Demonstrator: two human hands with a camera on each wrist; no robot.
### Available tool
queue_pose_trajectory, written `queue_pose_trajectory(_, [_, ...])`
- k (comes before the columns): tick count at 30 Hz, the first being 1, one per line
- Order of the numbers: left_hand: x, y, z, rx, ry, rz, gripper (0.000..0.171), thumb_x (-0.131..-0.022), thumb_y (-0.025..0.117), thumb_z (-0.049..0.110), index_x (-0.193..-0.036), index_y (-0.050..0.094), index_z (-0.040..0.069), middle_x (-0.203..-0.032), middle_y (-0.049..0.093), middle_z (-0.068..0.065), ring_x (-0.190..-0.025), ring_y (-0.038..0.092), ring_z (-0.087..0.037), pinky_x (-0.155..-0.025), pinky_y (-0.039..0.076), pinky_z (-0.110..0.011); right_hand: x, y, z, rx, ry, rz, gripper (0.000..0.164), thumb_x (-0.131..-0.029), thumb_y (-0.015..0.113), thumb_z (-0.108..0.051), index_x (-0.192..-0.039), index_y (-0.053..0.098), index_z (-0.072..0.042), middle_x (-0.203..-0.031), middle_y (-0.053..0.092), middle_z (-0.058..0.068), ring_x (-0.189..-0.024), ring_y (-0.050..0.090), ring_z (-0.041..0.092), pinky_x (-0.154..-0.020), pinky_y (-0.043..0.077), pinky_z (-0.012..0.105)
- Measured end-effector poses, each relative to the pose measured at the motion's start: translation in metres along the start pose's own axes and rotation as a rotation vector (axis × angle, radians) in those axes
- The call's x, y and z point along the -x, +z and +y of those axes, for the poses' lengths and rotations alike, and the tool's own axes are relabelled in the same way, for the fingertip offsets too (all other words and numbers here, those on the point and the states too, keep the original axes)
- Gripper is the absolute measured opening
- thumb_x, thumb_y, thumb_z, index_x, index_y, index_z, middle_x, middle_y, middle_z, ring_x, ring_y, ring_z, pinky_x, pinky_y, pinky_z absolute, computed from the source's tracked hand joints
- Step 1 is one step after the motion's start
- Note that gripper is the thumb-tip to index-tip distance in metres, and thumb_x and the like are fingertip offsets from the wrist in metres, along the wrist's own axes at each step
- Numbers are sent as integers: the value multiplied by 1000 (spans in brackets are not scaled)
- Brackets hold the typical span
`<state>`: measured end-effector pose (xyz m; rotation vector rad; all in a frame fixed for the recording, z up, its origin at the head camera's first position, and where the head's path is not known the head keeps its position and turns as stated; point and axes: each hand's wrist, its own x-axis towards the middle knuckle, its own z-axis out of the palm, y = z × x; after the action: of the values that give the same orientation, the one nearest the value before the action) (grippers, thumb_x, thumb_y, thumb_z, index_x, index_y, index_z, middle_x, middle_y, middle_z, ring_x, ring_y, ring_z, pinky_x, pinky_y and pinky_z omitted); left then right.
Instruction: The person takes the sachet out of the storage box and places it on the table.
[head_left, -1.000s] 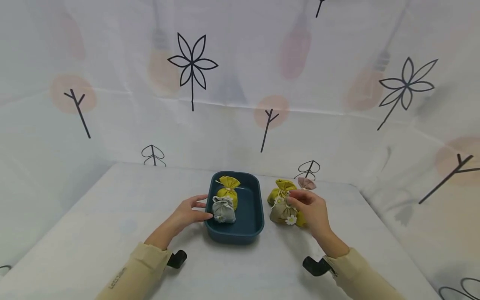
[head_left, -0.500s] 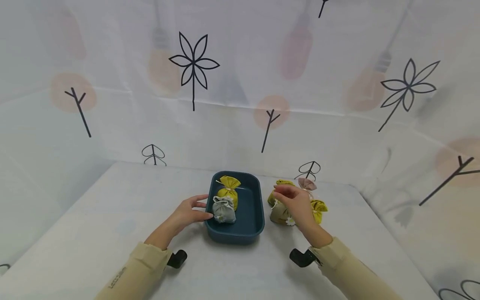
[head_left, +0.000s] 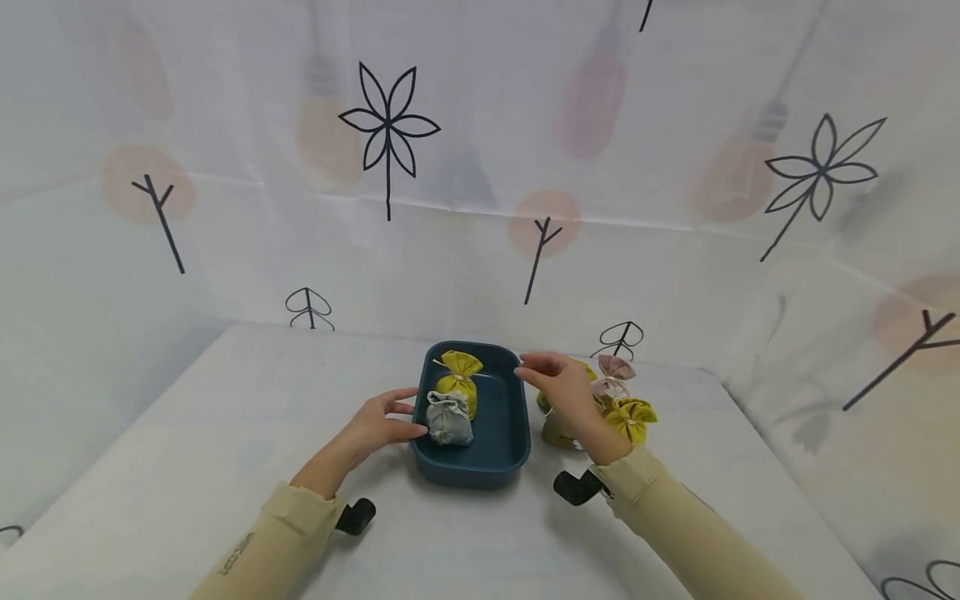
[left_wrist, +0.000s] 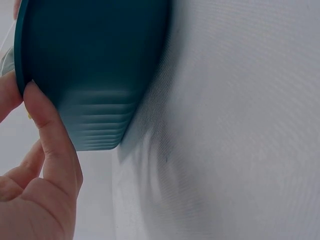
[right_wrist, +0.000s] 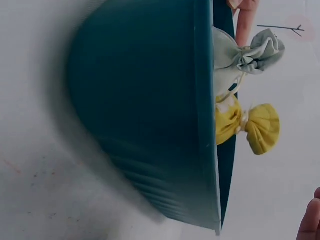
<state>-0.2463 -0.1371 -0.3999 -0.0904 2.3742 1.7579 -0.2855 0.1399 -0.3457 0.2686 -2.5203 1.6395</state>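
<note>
In the head view my left hand [head_left: 378,425] holds the left rim of a dark teal plastic basin [head_left: 468,477]; the left wrist view shows thumb and finger pinching that rim. Inside the basin lie a yellow drawstring pouch [head_left: 459,392] and a grey-blue drawstring pouch [head_left: 450,421]. My right hand [head_left: 566,396] hovers by the basin's right rim, fingertips brought together. A tiny pale spot shows at those fingertips, too small to identify. Only its fingertips [right_wrist: 311,220] enter the right wrist view.
Right of the basin, partly behind my right hand, stand a pink pouch [head_left: 615,373], a yellow pouch [head_left: 633,418] and a brownish pouch [head_left: 558,432]. Another yellow pouch [head_left: 590,370] is mostly hidden. A patterned cloth [head_left: 480,275] hangs behind the white table [head_left: 300,392].
My right hand has moved left from the group of pouches to the basin's right rim. The left hand, the basin and its two pouches have stayed in place.
</note>
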Motion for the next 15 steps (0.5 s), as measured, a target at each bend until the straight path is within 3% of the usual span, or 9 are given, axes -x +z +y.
queue_pose_trajectory(4, [0,0,0,1,2,-9,73,-74,80,19,-138,44,14,-123,52,-14,-90,61,-19,-83,50,-41,-7,7,-3,-15,-4,-49,37,-84,70,-25,-114,65,-3,-102,67,7,-95,59,19,-85,49,34])
queue_pose_trajectory(9, [-1,-1,1,4,5,-3,73,-74,80,19,-138,45,16,-123,52,-13,-91,61,-19,-85,49,-43,-18,17,-12,-19,-22,-66,35,-85,70,-21,-113,65,-1,-102,66,9,-92,60,21,-83,50,34])
queue_pose_trajectory(15, [-2,-2,-1,5,5,-4,74,-73,81,18,-138,45,15,-122,53,-13,-89,61,-19,-83,50,-41,-29,29,-18,-69,10,-95,34,-85,70,-19,-114,65,-1,-105,65,10,-95,59,22,-87,48,40])
